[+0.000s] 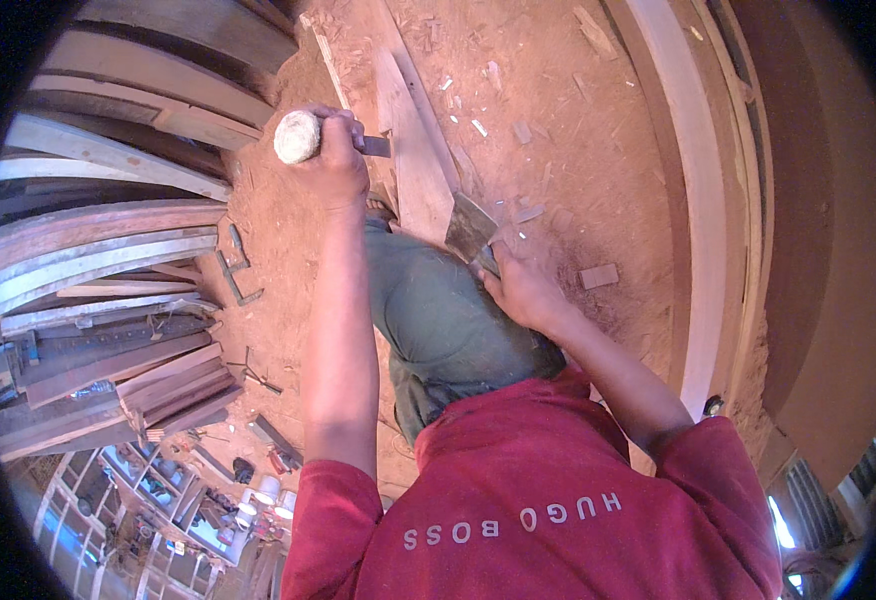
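My left hand point(338, 160) is closed around a chisel with a thick handle. The handle's pale round end point(298, 137) faces up. Its dark flat chisel blade point(374, 147) sticks out to the right, by the edge of a long wooden board point(420, 180). My right hand point(526, 290) is closed on the short handle of a broad, squarish metal-bladed tool point(470, 228), perhaps a hatchet. That blade overlaps the near right edge of the board in view; whether it touches cannot be told. The board's near end lies by my green-trousered leg point(428, 285).
Stacked timber point(108, 220) lines the left side. Clamp-like metal tools point(236, 275) lie on the dusty floor point(558, 130). Wood chips and a small block point(599, 276) are scattered there. A long plank point(703, 200) curves along the right. Shelves with containers point(183, 495) stand lower left.
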